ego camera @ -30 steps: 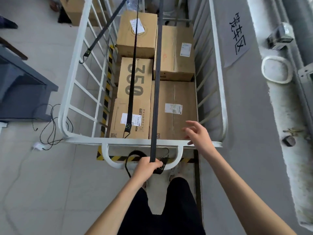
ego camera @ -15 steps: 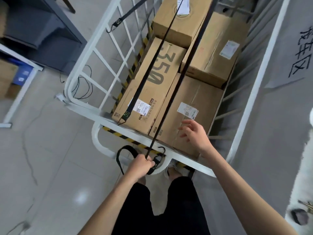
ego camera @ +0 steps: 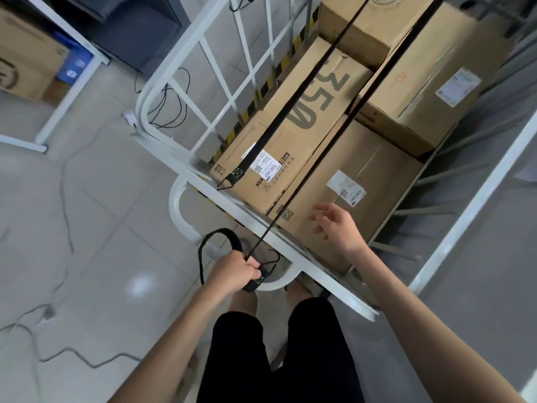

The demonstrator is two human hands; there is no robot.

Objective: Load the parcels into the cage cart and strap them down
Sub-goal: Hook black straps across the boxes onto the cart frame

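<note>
Fingers (ego camera: 250,267) of left hand (ego camera: 232,271) clenched round taut black strap (ego camera: 319,167) outside cage cart (ego camera: 186,205); right hand (ego camera: 338,228) spread, empty, above parcel (ego camera: 343,199)

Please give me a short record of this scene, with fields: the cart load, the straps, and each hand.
cart: white cage cart, four cardboard parcels visible inside
nearest parcels: box marked 350; plain box beside it
hooked strap: black strap lies over the 350 box, hook at the near rail
held strap: taut black strap
left hand: grips the held strap's end
right hand: open, over the plain box, holding nothing
</note>
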